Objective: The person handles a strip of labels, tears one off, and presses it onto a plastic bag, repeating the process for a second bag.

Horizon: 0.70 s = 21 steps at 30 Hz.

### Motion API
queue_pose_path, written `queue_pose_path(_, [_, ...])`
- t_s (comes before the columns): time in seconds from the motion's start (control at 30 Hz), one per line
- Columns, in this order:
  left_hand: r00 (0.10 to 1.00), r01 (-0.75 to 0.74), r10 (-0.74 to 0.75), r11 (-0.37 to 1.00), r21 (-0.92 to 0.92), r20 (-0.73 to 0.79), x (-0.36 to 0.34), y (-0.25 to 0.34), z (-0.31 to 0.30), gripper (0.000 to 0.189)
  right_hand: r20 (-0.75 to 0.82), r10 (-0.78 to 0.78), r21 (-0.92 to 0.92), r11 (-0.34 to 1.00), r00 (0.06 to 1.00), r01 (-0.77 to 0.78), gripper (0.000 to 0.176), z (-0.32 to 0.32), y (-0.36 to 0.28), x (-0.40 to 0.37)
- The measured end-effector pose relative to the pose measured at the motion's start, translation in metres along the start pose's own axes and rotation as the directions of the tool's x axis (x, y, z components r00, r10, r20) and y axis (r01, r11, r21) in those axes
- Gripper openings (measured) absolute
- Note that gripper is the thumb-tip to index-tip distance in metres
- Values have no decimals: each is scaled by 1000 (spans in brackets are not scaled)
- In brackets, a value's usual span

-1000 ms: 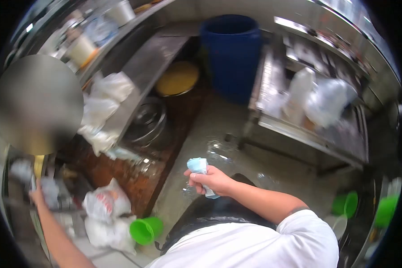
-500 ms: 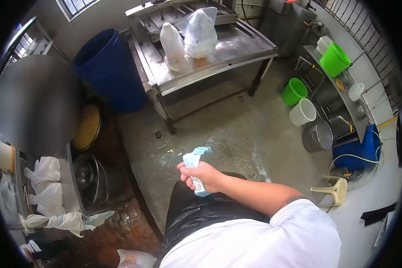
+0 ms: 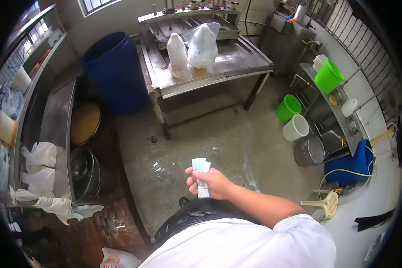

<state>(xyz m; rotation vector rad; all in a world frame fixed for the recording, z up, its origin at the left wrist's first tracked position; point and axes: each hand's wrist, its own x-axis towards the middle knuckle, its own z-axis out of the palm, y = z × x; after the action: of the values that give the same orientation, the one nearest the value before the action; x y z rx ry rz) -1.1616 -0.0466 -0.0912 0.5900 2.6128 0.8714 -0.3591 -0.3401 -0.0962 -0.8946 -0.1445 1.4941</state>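
Observation:
My right hand is closed around a small light-blue and white printed packet, held upright over the wet floor in front of my dark, shiny apron or trousers. The packet's blue top end sticks out above my thumb, and its lower part with small print shows below the fingers. What is inside it, if anything, cannot be made out. My left hand is out of sight.
Ahead stands a metal table with two filled white bags. A blue barrel is left of it. At right are green buckets, a white bucket, a metal pot and a cream plastic stool.
The packet's loose blue top flap, spread to the right before, now stands narrower and more upright. The blurred dark shape at the left has gone from view. My view has shifted slightly.

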Motion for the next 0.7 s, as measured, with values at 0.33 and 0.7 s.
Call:
queue_pose_path(0.33, [991, -57, 62, 997, 48, -120, 49, 45, -138, 91, 82, -7, -32, 999, 997, 10, 37, -11, -5, -13])
queue_pose_path(0.7, [971, -96, 120, 988, 122, -207, 72, 92, -213, 91, 97, 30, -231, 973, 995, -7, 32, -13, 12, -8])
